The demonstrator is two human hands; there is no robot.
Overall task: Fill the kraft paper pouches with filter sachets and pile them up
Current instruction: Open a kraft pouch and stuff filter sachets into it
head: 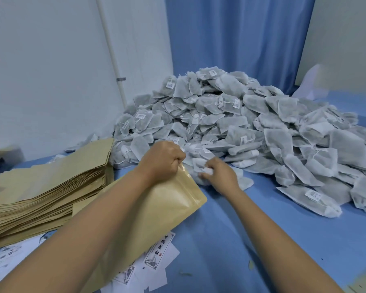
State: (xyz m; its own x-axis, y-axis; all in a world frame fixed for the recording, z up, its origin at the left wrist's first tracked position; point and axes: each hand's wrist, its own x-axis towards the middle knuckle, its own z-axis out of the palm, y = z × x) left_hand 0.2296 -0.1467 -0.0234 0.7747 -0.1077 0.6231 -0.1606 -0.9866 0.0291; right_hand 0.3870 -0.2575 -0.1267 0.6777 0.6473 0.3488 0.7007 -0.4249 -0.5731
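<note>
My left hand (164,158) grips the top edge of a kraft paper pouch (156,208), holding it tilted above the blue table. Just to its right, my right hand (220,173) pinches a white filter sachet (200,164) at the near edge of a big heap of grey-white filter sachets (251,127). The sachet sits close to the pouch's mouth. Left of the held pouch lies a tall stack of flat kraft pouches (44,193).
Printed white paper labels (156,252) lie scattered under my left arm on the blue table (262,240). A white wall with a pipe (112,49) stands on the left; a blue curtain (230,34) hangs behind the heap.
</note>
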